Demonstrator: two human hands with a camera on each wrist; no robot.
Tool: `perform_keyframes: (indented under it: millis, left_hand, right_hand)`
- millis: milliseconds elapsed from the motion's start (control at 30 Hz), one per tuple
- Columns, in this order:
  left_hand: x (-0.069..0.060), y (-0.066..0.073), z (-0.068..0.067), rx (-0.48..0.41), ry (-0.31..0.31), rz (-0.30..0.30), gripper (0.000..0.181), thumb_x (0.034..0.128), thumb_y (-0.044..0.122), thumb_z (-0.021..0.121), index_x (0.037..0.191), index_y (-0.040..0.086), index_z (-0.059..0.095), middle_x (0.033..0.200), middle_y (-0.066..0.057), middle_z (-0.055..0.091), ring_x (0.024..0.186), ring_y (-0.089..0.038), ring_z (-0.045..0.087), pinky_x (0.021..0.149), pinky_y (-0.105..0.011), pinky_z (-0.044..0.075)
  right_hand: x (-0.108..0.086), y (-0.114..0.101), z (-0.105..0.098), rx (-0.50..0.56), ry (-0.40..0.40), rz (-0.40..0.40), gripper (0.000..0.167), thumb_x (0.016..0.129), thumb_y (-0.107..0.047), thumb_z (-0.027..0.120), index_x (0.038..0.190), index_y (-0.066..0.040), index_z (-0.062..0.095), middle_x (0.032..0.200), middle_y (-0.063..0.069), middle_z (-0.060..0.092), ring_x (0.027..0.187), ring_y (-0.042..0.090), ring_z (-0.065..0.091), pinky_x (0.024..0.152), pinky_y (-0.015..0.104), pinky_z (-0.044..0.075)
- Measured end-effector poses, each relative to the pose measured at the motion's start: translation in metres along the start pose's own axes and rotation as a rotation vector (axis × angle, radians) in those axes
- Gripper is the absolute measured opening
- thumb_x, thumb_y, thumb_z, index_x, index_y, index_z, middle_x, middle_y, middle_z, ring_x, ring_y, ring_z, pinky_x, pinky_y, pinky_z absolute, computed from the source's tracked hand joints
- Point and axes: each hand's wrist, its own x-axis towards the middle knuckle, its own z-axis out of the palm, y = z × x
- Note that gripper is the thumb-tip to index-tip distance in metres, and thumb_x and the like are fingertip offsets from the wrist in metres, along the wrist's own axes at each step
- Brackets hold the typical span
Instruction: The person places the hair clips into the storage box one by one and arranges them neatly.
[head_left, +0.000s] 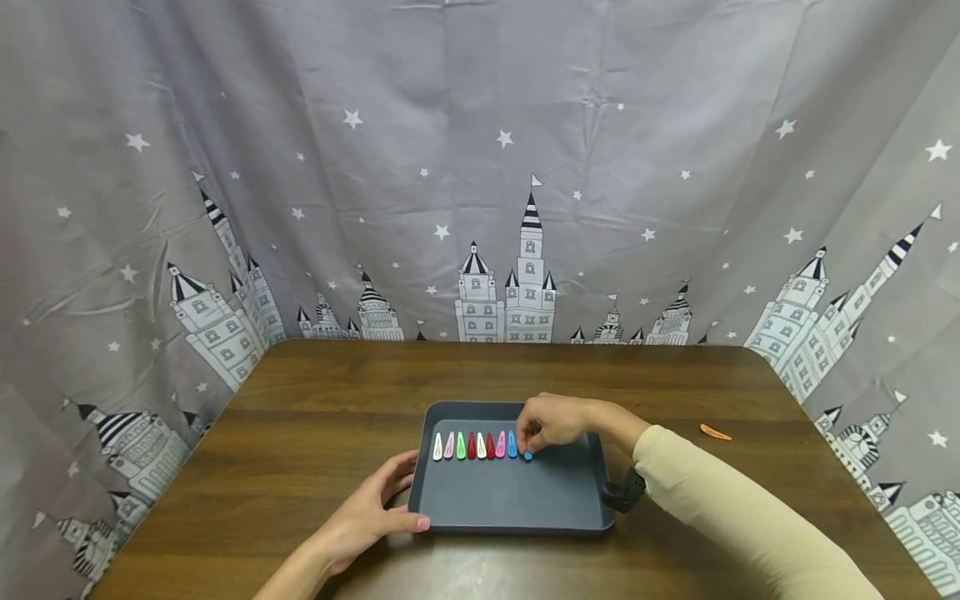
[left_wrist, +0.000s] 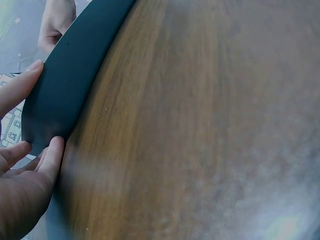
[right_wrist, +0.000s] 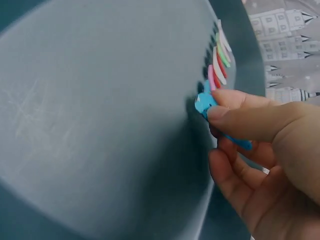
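A dark grey tray (head_left: 517,500) lies on the table with a row of snap hair clips along its far side. From the left come white, pink, green (head_left: 461,446) and red ones, ending in a blue hair clip (head_left: 512,443). My right hand (head_left: 553,419) pinches another blue hair clip (right_wrist: 204,103) between thumb and fingers, at the row's right end. Its lower part is covered by my fingers in the right wrist view. At the tray's near left corner, my left hand (head_left: 369,512) holds the tray, thumb on the front side and fingers along the left wall.
An orange hair clip (head_left: 715,432) lies alone on the wooden table (head_left: 337,383), right of the tray. Behind the table hangs a grey curtain (head_left: 405,167) printed with castles and stars. A black band (head_left: 626,492) is on the right wrist, close to the tray's right wall.
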Motion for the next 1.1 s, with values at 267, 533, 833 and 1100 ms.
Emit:
perform_keyframes:
  millis: [267, 533, 833, 1100]
  left_hand:
    - [0.001, 0.001, 0.001, 0.009, 0.013, -0.001, 0.092, 0.0836, 0.004, 0.085, 0.158, 0.001, 0.031, 0.158, -0.024, 0.034, 0.147, -0.039, 0.031, 0.104, -0.024, 0.041]
    - [0.000, 0.000, 0.001, 0.007, 0.012, -0.002, 0.092, 0.0835, 0.004, 0.084, 0.158, 0.001, 0.031, 0.159, -0.024, 0.034, 0.147, -0.038, 0.030, 0.104, -0.023, 0.039]
    - [-0.001, 0.000, 0.002, 0.022, 0.030, -0.019, 0.092, 0.0833, 0.005, 0.085, 0.158, 0.002, 0.032, 0.159, -0.023, 0.034, 0.147, -0.038, 0.030, 0.115, -0.042, 0.033]
    - [-0.001, 0.000, 0.002, 0.019, 0.025, -0.013, 0.091, 0.0837, 0.004, 0.084, 0.158, 0.002, 0.031, 0.159, -0.024, 0.035, 0.147, -0.038, 0.031, 0.112, -0.036, 0.036]
  right_hand:
    - [0.005, 0.002, 0.007, -0.069, 0.069, -0.013, 0.014, 0.091, 0.000, 0.077, 0.087, -0.013, 0.074, 0.083, -0.012, 0.067, 0.077, 0.004, 0.056, 0.072, 0.024, 0.049]
    - [0.004, 0.005, 0.015, -0.094, 0.178, -0.022, 0.013, 0.087, -0.004, 0.082, 0.092, -0.012, 0.074, 0.088, -0.009, 0.067, 0.079, 0.005, 0.058, 0.073, 0.024, 0.050]
    - [0.001, 0.006, 0.018, -0.109, 0.232, -0.034, 0.014, 0.088, -0.005, 0.083, 0.099, -0.010, 0.075, 0.099, -0.004, 0.068, 0.092, 0.014, 0.064, 0.082, 0.027, 0.052]
    - [-0.012, 0.006, 0.009, -0.102, 0.257, -0.047, 0.018, 0.088, -0.006, 0.083, 0.105, -0.008, 0.076, 0.105, -0.001, 0.072, 0.094, 0.015, 0.067, 0.084, 0.030, 0.054]
